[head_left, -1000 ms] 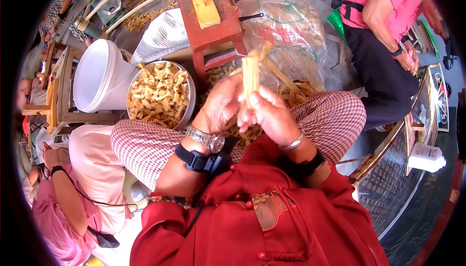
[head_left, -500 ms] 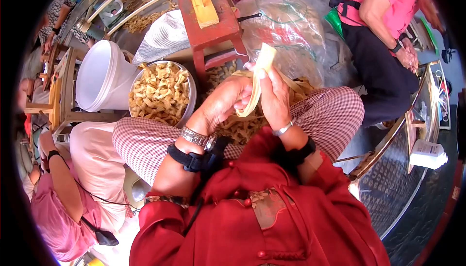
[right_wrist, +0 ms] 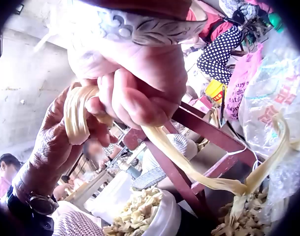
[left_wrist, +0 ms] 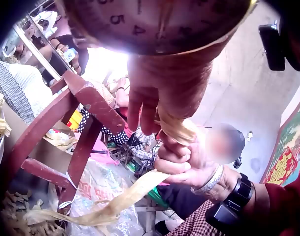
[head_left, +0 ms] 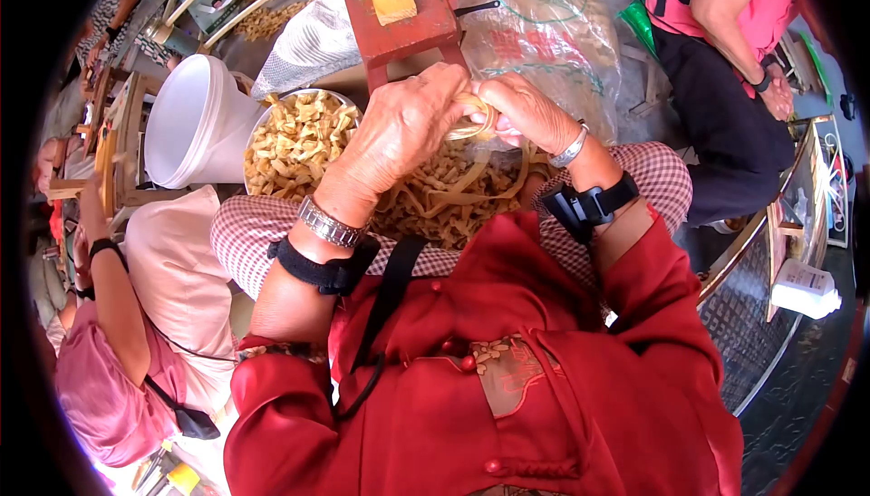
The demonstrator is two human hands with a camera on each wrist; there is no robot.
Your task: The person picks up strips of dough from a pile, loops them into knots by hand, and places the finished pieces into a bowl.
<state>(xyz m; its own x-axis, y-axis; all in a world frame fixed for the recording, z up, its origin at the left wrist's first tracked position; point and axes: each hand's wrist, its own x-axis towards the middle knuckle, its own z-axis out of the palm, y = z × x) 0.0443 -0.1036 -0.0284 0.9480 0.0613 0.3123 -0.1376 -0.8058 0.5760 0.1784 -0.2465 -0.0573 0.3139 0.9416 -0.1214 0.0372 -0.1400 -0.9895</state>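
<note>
Both hands meet above the lap in the head view, around a small loop of pale yellow strip (head_left: pixel 473 125). The left hand (head_left: pixel 408 115) holds the loop from its left side, and in the right wrist view the folded band (right_wrist: pixel 77 115) lies over that hand's fingers. Curled fingers of the right hand (head_left: pixel 530 115) pinch the strip at the other side. From the right hand a long tail of strip (left_wrist: pixel 125 196) hangs down toward a pile of knotted pieces (head_left: pixel 435 215) in the lap area.
A white bucket (head_left: pixel 186 125) stands at the left beside a tub of knotted pieces (head_left: pixel 294 143). Just beyond the hands is a red wooden bench (head_left: pixel 426 34), with a clear plastic bag (head_left: pixel 562 43) to its right. Other people sit on both sides.
The upright strip end seen earlier between the hands is now a loop. Both hands have moved up and come close together, the left turned with its back upward.
</note>
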